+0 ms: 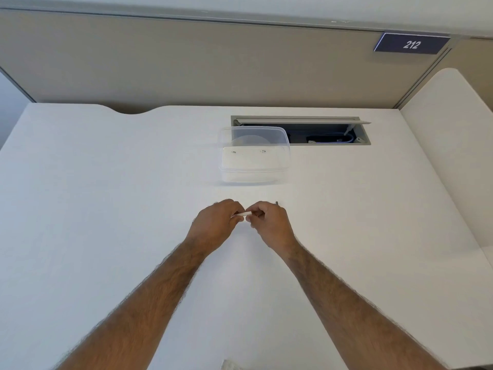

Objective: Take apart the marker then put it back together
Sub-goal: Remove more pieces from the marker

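Note:
A white marker [243, 214] lies level between my two hands, a little above the white desk [106, 196] near its middle. My left hand [216, 222] grips the marker's left end with curled fingers. My right hand [272, 222] pinches the right end, and a small dark tip [276, 203] pokes out behind its knuckles. Only a short white stretch of the marker shows between the fingers; the rest is hidden in both fists. I cannot tell whether the marker's parts are joined or apart.
A clear plastic box [253, 156] stands just beyond my hands. Behind it, an open cable hatch [328, 134] is set into the desk. A beige partition [186, 62] with a "212" sign [411, 44] closes the back. A small white scrap [230, 365] lies at the near edge.

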